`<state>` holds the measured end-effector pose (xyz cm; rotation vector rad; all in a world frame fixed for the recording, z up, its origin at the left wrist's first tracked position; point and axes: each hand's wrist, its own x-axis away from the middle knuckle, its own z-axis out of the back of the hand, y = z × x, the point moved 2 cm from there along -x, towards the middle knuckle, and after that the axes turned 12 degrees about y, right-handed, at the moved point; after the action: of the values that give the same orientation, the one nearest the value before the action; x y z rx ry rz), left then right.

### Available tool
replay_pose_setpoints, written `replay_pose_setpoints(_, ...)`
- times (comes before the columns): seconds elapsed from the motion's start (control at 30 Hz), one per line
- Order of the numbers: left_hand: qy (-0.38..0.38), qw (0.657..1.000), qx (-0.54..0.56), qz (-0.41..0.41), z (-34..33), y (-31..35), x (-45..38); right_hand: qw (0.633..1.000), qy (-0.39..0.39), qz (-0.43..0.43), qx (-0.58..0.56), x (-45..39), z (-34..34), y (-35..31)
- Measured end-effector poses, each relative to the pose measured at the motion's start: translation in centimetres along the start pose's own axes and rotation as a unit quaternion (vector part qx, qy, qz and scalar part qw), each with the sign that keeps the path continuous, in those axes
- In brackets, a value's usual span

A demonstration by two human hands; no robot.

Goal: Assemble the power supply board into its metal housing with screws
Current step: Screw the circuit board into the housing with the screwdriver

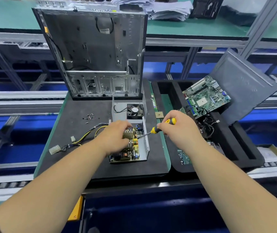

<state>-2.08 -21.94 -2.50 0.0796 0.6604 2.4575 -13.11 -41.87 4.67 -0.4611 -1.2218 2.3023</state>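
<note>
black mat point(77, 115) on a green factory bench, metal housing point(145, 140) mid-mat with power supply board point(127, 153) inside, left hand point(115, 137) gripping the board, right hand point(179, 128) holding screwdriver point(154, 130), loose screws point(89, 117) left of housing, open PC case point(97, 52) behind it
</note>
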Motion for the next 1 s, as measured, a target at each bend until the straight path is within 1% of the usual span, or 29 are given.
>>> replay_pose_setpoints(0.03, -0.015, 0.999, -0.029, -0.023, -0.5, 0.0, -0.4, 0.999, -0.008, 0.014, 0.042, 0.1, -0.4, -0.1)
replay_pose_setpoints(0.1, -0.013, 0.997, -0.064, -0.049, -1.2, 0.0, -1.1, 0.994, -0.026, 0.036, 0.097, 0.3, -0.9, -0.5)
replay_pose_setpoints(0.2, 0.005, 0.994, -0.093, -0.060, -1.9, -0.4, -1.9, 0.987, -0.051, 0.050, 0.141, 0.4, -1.8, -0.9)
replay_pose_setpoints(0.33, 0.027, 0.994, -0.088, -0.063, -2.7, -1.0, -1.9, 0.972, -0.073, 0.073, 0.212, 0.4, -2.7, -1.0)
replay_pose_setpoints(0.53, 0.015, 0.991, -0.111, -0.069, -3.0, -1.5, -1.8, 0.963, -0.110, 0.074, 0.236, 0.6, -3.9, -0.5)
replay_pose_setpoints(1.0, 0.032, 0.993, -0.091, -0.069, -3.0, -1.9, -1.8, 0.962, -0.125, 0.071, 0.232, 0.4, -4.8, 0.0)
